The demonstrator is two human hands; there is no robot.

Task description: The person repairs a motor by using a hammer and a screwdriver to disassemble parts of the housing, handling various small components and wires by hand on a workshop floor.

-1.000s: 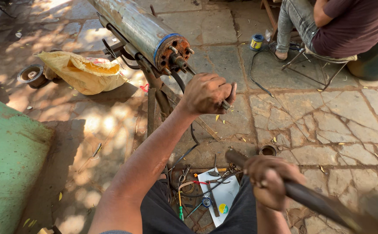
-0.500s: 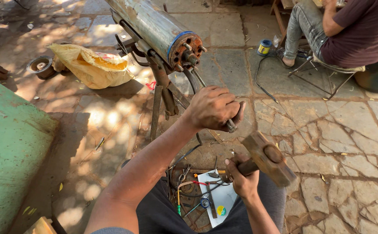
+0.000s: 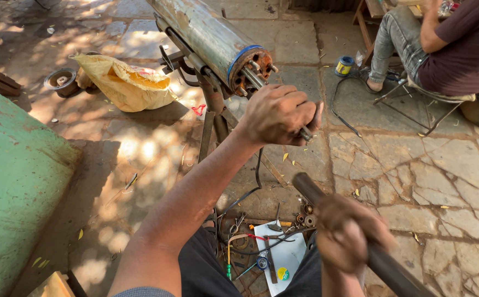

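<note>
Hammer handle (image 3: 360, 242) drawn back, left grip (image 3: 278, 113) clenched

yellow sack (image 3: 124, 82) on paving at left; white sheet (image 3: 283, 256) with round yellow-green sticker (image 3: 282, 273) below

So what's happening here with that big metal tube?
A person is working on the rusty end of a long metal cylinder propped on a stand. Their left hand grips a thin rod sticking out of that end, while the right hand holds a thick dark handle. Small tools lie on the stone floor below. Another person sits nearby.
</note>
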